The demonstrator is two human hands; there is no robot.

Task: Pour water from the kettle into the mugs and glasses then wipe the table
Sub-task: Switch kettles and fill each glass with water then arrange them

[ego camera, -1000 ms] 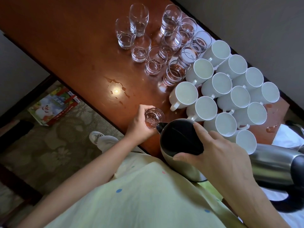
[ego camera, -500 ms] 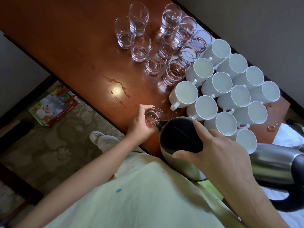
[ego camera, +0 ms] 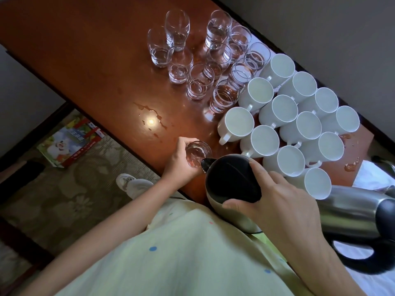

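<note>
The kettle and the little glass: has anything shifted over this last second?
Hardly anything. The left hand still holds the glass at the kettle spout, and the right hand still tips the kettle. Mugs, other glasses and the spill stayed put.

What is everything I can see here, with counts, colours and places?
Table: one, reddish-brown wood, centre.
Glasses: about twelve, clear, far end; one more held.
Mugs: twelve, white, clustered at right.
Kettle: one, steel with black lid, tilted at held glass.
Second kettle: one, steel, black handle, far right.
Spills: several, table.
Box: one, colourful, floor.
Hands: left hand holds glass; right hand grips kettle.
</note>
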